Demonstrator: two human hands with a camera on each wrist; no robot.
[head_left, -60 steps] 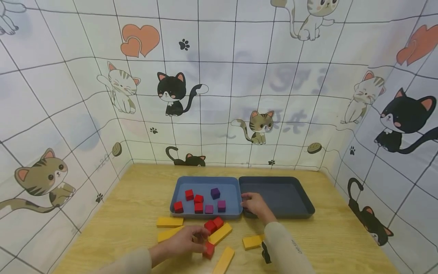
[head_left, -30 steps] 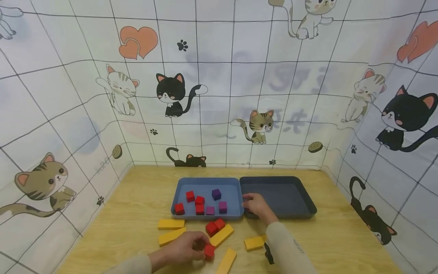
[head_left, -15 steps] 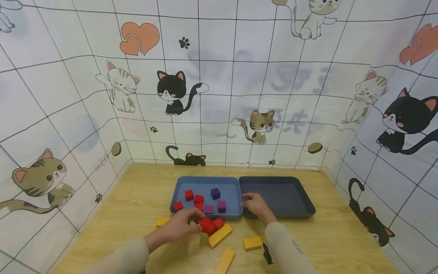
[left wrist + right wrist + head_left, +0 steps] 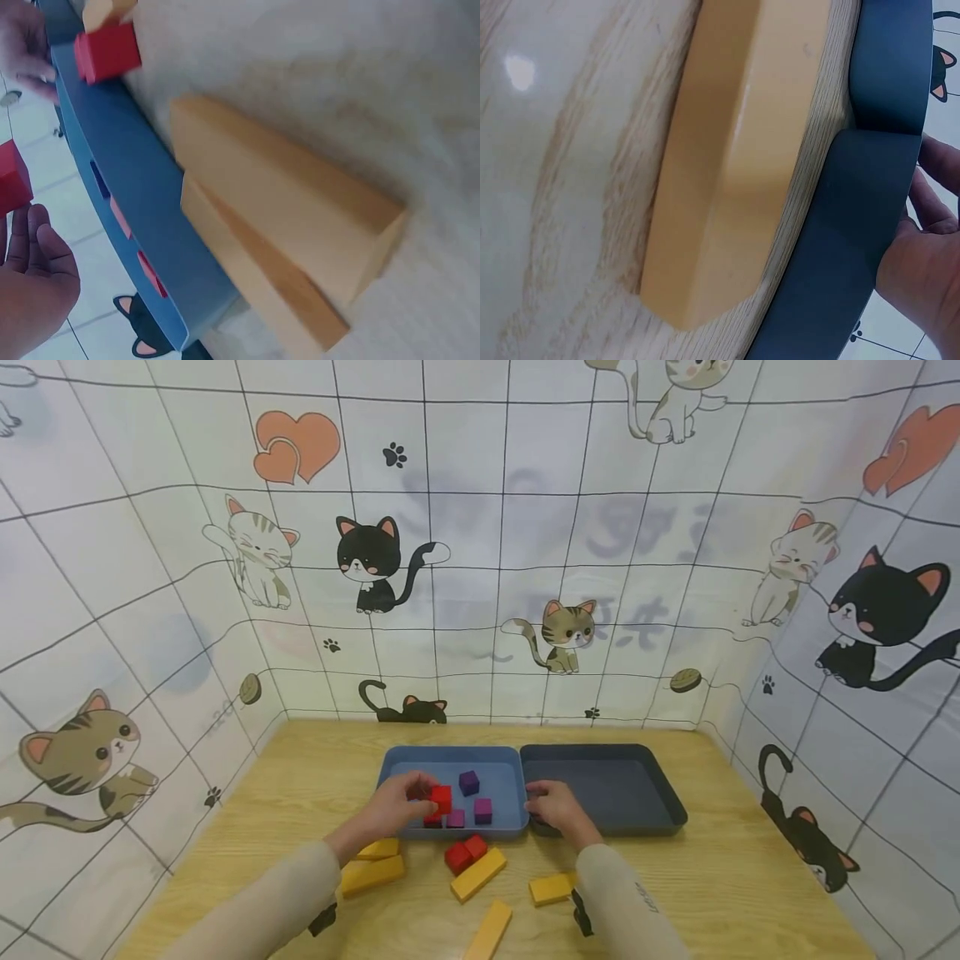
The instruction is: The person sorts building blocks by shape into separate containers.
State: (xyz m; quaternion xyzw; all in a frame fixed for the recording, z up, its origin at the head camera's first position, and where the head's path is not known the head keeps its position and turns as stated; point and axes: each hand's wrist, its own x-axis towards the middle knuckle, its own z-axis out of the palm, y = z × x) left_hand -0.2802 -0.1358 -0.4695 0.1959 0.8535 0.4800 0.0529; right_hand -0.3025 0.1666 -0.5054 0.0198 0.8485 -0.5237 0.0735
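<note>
My left hand (image 4: 401, 802) pinches a red cube (image 4: 441, 797) above the blue tray (image 4: 420, 756). In the left wrist view the same red cube (image 4: 11, 176) is at its fingertips. Under and around the hand, the tray holds a dark purple cube (image 4: 468, 783), two lighter purple cubes (image 4: 483, 811) and red cubes, mostly covered by the hand. My right hand (image 4: 561, 810) reaches over the dark grey tray (image 4: 660, 777), its fingers curled at the blue tray's right rim where the two trays meet.
Two red cubes (image 4: 467, 854) sit in front of the blue tray beside a yellow block (image 4: 478, 875). Two more yellow blocks (image 4: 372, 876) lie at the left, one (image 4: 551, 889) by the right sleeve and one (image 4: 489, 931) near the front. A cat-print sheet (image 4: 465, 543) surrounds the wooden table.
My left hand has taken the front red cube from the table, lifted it past the other two red cubes and brought it over the blue tray. My right hand has stayed at the rim.
</note>
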